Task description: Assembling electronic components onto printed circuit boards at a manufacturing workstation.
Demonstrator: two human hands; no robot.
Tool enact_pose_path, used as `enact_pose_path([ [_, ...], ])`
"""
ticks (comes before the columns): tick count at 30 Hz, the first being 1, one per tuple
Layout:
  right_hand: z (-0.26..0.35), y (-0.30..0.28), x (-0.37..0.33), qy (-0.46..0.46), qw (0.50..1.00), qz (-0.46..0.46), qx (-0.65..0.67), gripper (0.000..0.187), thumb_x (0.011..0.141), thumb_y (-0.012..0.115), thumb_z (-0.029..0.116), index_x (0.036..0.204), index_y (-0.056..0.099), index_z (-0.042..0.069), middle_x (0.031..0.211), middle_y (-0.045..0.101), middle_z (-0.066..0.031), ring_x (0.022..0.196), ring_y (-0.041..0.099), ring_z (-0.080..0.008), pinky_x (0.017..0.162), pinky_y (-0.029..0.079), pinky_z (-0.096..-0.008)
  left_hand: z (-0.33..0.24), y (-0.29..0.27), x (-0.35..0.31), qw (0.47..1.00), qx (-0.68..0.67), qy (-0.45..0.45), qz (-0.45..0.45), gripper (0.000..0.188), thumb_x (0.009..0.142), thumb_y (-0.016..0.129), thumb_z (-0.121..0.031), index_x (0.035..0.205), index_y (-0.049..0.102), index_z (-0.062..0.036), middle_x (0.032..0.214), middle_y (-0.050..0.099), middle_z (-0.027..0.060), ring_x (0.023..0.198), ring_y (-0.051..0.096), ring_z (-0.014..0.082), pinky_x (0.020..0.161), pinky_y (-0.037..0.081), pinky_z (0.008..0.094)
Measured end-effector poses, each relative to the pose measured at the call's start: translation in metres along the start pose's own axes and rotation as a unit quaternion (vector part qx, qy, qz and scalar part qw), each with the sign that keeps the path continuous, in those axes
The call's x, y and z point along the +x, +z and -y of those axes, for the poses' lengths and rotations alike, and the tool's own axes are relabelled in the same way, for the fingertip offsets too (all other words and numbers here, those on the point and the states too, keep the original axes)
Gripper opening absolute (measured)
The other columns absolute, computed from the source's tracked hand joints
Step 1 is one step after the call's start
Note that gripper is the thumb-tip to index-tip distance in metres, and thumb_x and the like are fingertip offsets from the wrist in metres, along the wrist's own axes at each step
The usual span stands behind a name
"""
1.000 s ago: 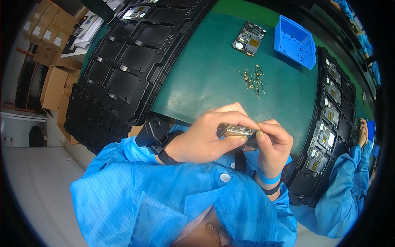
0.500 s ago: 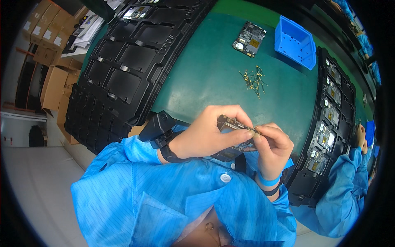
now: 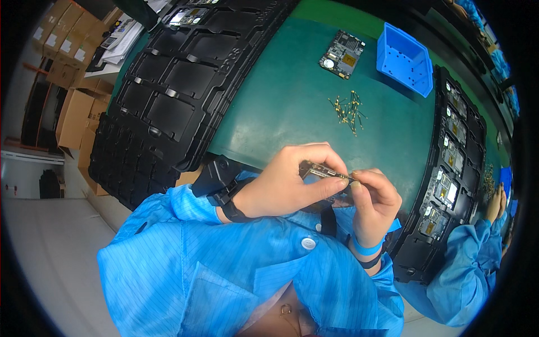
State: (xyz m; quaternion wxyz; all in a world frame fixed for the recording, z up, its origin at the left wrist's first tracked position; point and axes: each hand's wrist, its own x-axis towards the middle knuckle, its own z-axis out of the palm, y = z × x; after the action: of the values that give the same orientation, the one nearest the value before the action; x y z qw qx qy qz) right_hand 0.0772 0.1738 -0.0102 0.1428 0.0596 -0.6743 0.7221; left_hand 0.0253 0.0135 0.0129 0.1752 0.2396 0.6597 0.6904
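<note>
On the green mat (image 3: pixel 252 126) ahead of me, a second board (image 3: pixel 343 55) lies flat, with a blue bin (image 3: pixel 404 59) just to its right. Nearer to me is a loose heap of thin dark cables (image 3: pixel 349 112) with gold ends. A black tray (image 3: pixel 185 76) runs along my left, and another, the right tray (image 3: pixel 467 126), carries a row of boards (image 3: pixel 446 188). Beyond that tray, a co-worker's hand (image 3: pixel 496 205) rests near the edge of my view. Cartons (image 3: pixel 62 42) are stacked at far left.

The board (image 3: pixel 321 170) I'm working on is up off the mat, close in front of my chest, tilted with one long edge upward. My left hand (image 3: pixel 289 182) grips it, thumb on the near side and fingers curled over behind, covering much of it. My right hand (image 3: pixel 375 199) is at the board's right end, thumb and forefinger drawn close together; those tips hide the corner, so I can't tell whether they pinch the board or something small.
</note>
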Motion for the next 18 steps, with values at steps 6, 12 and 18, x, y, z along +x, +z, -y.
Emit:
enact_pose_path([
  [6,0.000,-0.001,0.001,-0.006,1.000,0.006,0.001,0.016,0.072,0.061,-0.005,0.087,0.062,-0.002,0.081,0.061,-0.0102,0.073,0.057,-0.0149,0.064,0.044,-0.0235,0.003,0.000,0.001,0.994,0.079,0.078,-0.007,0.013,0.072,0.066,-0.006,0.083,0.062,-0.0009,0.077,0.058,0.0073,0.071,0.056,0.0138,0.062,0.043,0.0240],
  [12,-0.004,-0.001,0.001,0.003,0.997,0.021,0.073,0.017,0.074,0.060,-0.004,0.090,0.060,-0.003,0.091,0.058,-0.0105,0.082,0.054,-0.0149,0.070,0.043,-0.0244,0.004,0.004,-0.001,0.955,0.208,0.204,-0.056,0.015,0.068,0.070,-0.006,0.081,0.063,-0.0041,0.074,0.060,0.0069,0.062,0.058,0.0161,0.052,0.045,0.0235],
  [18,-0.003,0.000,-0.002,0.014,0.991,0.005,0.130,0.019,0.074,0.062,0.000,0.092,0.060,-0.003,0.090,0.055,-0.0086,0.081,0.051,-0.0131,0.071,0.041,-0.0238,0.011,0.001,0.000,0.890,0.321,0.314,-0.077,0.018,0.064,0.073,-0.010,0.077,0.062,-0.0066,0.074,0.060,0.0045,0.069,0.063,0.0190,0.050,0.047,0.0242],
])
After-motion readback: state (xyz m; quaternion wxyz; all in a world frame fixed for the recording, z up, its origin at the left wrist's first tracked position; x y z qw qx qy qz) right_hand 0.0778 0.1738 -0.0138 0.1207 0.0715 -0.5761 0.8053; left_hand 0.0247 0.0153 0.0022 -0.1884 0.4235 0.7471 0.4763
